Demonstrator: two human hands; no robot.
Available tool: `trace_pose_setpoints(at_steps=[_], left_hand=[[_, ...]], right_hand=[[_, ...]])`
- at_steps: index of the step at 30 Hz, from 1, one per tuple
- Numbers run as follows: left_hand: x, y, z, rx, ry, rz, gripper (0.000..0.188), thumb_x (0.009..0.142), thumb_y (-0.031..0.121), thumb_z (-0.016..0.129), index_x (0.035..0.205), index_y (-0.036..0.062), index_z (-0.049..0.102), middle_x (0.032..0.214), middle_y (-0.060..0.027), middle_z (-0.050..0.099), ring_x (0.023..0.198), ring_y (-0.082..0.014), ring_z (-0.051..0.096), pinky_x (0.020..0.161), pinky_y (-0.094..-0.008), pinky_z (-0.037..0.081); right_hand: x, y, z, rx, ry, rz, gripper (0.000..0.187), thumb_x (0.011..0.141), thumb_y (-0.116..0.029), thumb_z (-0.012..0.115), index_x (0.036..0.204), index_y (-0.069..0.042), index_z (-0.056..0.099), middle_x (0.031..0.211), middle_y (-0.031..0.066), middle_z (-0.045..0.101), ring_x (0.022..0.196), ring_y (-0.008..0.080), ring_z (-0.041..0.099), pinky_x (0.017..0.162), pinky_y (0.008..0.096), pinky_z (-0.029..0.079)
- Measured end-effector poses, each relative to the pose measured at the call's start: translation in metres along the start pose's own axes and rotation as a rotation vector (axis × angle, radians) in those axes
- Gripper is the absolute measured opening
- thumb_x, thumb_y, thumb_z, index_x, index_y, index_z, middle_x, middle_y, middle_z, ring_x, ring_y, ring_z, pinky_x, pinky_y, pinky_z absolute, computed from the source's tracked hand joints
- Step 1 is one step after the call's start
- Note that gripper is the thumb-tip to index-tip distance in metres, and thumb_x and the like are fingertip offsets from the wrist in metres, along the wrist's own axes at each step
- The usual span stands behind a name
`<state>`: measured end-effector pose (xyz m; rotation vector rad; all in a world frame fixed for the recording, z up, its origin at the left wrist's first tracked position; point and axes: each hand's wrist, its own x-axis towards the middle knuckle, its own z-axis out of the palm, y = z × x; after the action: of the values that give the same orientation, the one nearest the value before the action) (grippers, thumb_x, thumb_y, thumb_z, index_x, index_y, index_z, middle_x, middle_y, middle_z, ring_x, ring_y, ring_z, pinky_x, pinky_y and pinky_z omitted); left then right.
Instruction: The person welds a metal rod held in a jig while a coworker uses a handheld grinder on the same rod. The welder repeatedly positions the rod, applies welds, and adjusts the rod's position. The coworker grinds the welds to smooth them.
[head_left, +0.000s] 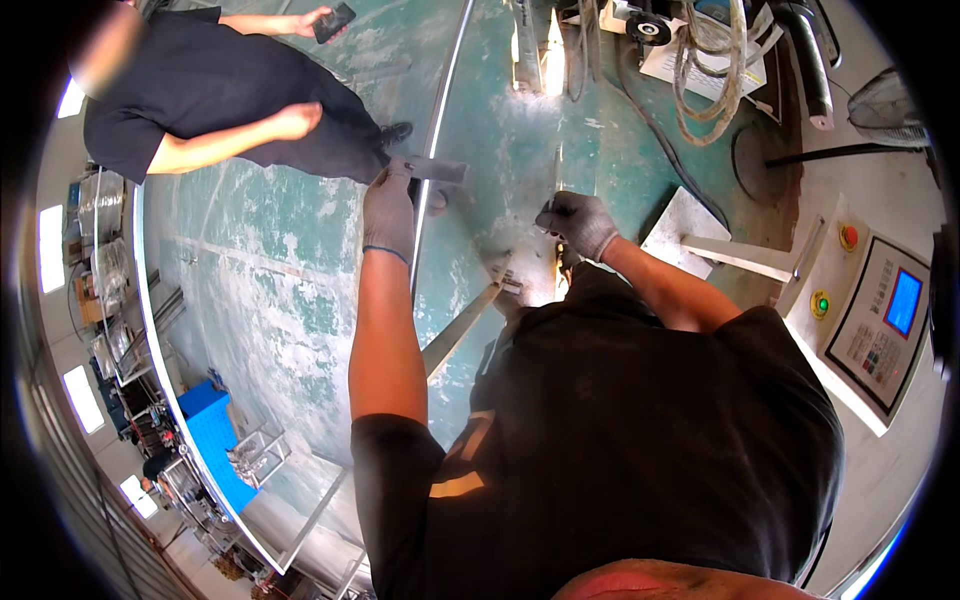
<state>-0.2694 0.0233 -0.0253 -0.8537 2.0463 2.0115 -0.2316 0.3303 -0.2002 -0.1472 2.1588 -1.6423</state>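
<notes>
My left hand (390,212), in a grey knit glove, is closed around one end of a flat dark grey piece (446,173). That piece lies across a long, thin, shiny metal bar (436,125), and I cannot tell whether the two touch. My right hand (580,224), also gloved in grey, is curled closed to the right of the bar. Whatever may be in its fingers is hidden. Between my hands and closer to my body, a narrow metal strip or leg (463,325) slants over the green floor.
A control box (872,330) with a blue screen and red and green buttons stands at right. Coiled hoses (715,75) hang at the far right, near a fan (888,108). At far left another person (235,85) holds a phone (334,22). A blue bin (212,440) sits at left.
</notes>
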Motion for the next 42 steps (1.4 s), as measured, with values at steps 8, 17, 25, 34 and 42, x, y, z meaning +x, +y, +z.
trace_pose_setpoints(at_steps=[8,17,25,34,42], left_hand=[[0.017,-0.011,-0.014,-0.183,-0.239,-0.001,0.045,0.124,0.039,0.043,0.129,0.0026,0.069,0.093,-0.016,0.076,0.063,-0.0238,0.07,0.054,-0.0388,0.058],[0.008,-0.032,-0.035,-0.285,-0.428,-0.03,0.047,0.124,0.039,0.043,0.136,0.0017,0.069,0.095,-0.0159,0.076,0.064,-0.0252,0.067,0.053,-0.0396,0.054],[-0.011,-0.059,-0.077,-0.324,-0.451,0.018,0.04,0.118,0.028,0.061,0.141,-0.0041,0.069,0.111,-0.0175,0.08,0.09,-0.0239,0.076,0.073,-0.0384,0.063],[-0.133,-0.056,-0.144,0.157,0.073,0.028,0.043,0.112,0.027,0.068,0.141,-0.0053,0.071,0.113,-0.0146,0.08,0.093,-0.0192,0.075,0.089,-0.0351,0.062],[-0.326,-0.158,-0.198,0.518,0.428,-0.2,0.031,0.109,0.025,0.072,0.129,0.0018,0.078,0.103,-0.0141,0.08,0.098,-0.0216,0.076,0.093,-0.0369,0.058]], right_hand=[[-0.05,-0.019,0.023,0.013,0.107,0.214,0.025,0.099,-0.025,0.09,0.105,-0.002,0.081,0.084,0.0026,0.077,0.076,0.0106,0.067,0.072,0.0323,0.056],[-0.054,-0.027,0.047,-0.145,0.131,0.135,0.021,0.1,-0.021,0.088,0.104,-0.002,0.08,0.084,0.0021,0.075,0.077,0.0101,0.067,0.073,0.0324,0.057],[-0.056,-0.068,0.067,0.132,0.121,0.119,0.026,0.103,-0.028,0.085,0.106,-0.004,0.079,0.087,0.0039,0.076,0.077,0.0118,0.07,0.074,0.0318,0.059],[-0.04,-0.12,0.075,0.151,-0.053,-0.069,0.021,0.106,-0.02,0.083,0.114,0.0,0.077,0.089,0.0025,0.076,0.079,0.01,0.068,0.072,0.0288,0.057],[-0.044,-0.18,0.087,-0.157,-0.362,-0.403,0.013,0.101,-0.012,0.081,0.106,0.0,0.078,0.092,0.0114,0.079,0.083,0.0176,0.074,0.078,0.0358,0.06]])
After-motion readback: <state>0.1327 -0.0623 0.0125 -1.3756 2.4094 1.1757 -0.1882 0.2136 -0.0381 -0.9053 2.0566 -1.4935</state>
